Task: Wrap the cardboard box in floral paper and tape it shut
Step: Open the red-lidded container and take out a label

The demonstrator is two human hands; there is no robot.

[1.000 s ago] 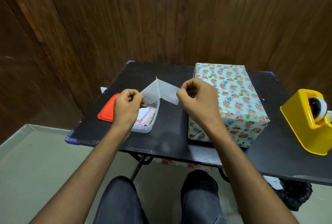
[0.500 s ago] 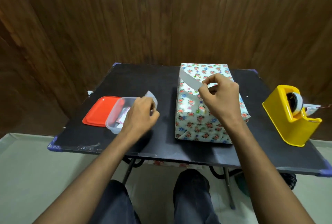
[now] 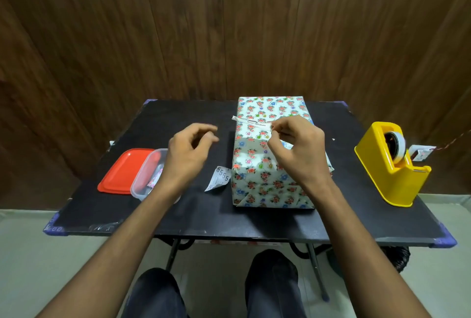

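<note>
A box wrapped in floral paper (image 3: pixel 257 164) stands on the black table (image 3: pixel 204 210), right of centre. My right hand (image 3: pixel 297 149) hovers over its top and pinches a thin printed sticker strip (image 3: pixel 251 122) by one end; the strip stretches left across the box top. My left hand (image 3: pixel 190 154) floats over the table left of the box, fingers loosely curled and holding nothing. A curled white backing slip (image 3: pixel 219 182) lies on the table against the box's left side.
A clear plastic tub (image 3: pixel 146 177) with colourful stickers sits at the left, its red lid (image 3: pixel 122 175) beside it. A yellow tape dispenser (image 3: pixel 390 164) stands at the right edge. Wooden panelling rises behind the table. My knees are below the front edge.
The two hands peeled the sticker from its backing; my left hand let the backing drop onto the table and lifted, while my right carried the sticker over the box top.
</note>
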